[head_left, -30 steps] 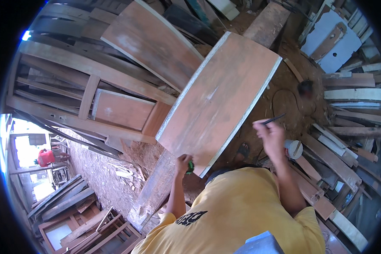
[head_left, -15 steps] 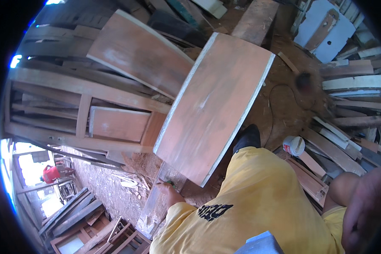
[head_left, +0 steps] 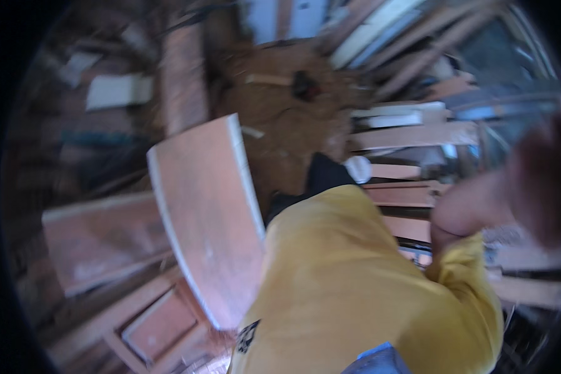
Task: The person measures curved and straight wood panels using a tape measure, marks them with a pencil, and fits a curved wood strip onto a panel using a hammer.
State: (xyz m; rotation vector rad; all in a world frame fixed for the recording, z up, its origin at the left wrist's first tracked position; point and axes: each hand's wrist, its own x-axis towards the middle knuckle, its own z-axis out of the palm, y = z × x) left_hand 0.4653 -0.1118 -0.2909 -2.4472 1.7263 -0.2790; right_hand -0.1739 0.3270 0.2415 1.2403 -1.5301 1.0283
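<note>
Wooden panel (head_left: 209, 218) with pale long edges lies just left of the person's yellow shirt (head_left: 349, 280), with a thick plank (head_left: 184, 81) running out beyond its far end and a second panel (head_left: 109, 240) to its left. Well to the right of the wooden panel, the right hand (head_left: 545, 174) is raised — too blurred to tell how far open it is or whether it grips anything — while the left hand is out of view, its state impossible to tell. Also right of the wooden panel, a white tub (head_left: 358, 169) stands near scattered boards (head_left: 417, 136).
</note>
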